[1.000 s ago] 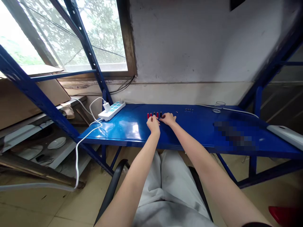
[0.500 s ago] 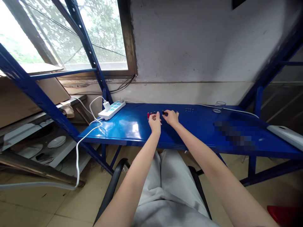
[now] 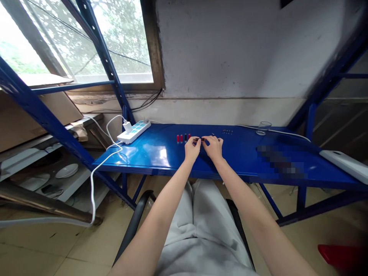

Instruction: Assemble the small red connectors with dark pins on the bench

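Observation:
My left hand (image 3: pixel 192 147) and my right hand (image 3: pixel 214 146) meet above the blue metal table (image 3: pixel 149 153), fingertips pinched together on a small black part (image 3: pixel 199 139) held between them. Just left of my hands, a short row of small red and black parts (image 3: pixel 183 137) stands upright on the table. A cluster of tiny dark pieces (image 3: pixel 227 131) lies further back to the right. What the black part is I cannot make out.
A white power strip (image 3: pixel 133 131) with a plugged charger and white cable sits at the table's left rear. A glass (image 3: pixel 263 127) stands at the back right, a white object (image 3: pixel 343 160) at the far right. Blue rack posts flank the table; plates lie on a low shelf (image 3: pixel 63 171).
My right hand picked a black part out of the row and lifted it. Both hands then came together to the right of the row, pinching it between them.

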`<state>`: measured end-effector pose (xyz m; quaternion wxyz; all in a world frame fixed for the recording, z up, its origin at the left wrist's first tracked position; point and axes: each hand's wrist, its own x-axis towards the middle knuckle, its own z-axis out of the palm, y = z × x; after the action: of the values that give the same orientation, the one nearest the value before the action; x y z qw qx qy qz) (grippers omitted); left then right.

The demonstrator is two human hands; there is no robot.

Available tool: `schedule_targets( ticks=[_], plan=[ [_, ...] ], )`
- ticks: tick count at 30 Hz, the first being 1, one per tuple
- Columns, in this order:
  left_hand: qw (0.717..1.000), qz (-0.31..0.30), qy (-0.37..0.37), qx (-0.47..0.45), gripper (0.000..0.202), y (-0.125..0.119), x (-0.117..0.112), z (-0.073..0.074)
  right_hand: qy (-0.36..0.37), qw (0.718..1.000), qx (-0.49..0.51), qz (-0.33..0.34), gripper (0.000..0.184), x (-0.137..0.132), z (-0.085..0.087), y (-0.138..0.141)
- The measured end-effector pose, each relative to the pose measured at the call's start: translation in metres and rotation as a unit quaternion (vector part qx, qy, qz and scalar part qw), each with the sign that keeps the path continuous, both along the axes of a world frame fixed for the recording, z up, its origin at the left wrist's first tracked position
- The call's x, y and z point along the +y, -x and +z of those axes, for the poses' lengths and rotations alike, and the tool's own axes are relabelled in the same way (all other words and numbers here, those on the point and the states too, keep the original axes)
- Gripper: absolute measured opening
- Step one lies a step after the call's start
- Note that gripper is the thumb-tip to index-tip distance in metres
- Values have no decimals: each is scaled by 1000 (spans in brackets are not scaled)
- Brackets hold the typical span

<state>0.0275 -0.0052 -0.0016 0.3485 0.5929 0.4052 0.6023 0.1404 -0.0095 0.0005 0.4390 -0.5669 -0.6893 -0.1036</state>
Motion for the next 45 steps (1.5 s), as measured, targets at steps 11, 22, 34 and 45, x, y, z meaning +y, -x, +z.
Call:
schedule_targets(
  ticks=[11,22,34,45],
  plan=[
    [995,-82,31,-54,19,2,2,3,52,978,204,13,39,-2,1,-6],
    [992,-117,32,-30,26,1,-2,4,74,982,173,21,54,-1,0,-4],
    [990,-114,68,-41,23,-2,0,2,63,976,201,50,51,-3,1,-3],
    [995,-65,72,-14,37,0,1,-1,68,981,174,46,51,-5,2,-1]
  ],
)
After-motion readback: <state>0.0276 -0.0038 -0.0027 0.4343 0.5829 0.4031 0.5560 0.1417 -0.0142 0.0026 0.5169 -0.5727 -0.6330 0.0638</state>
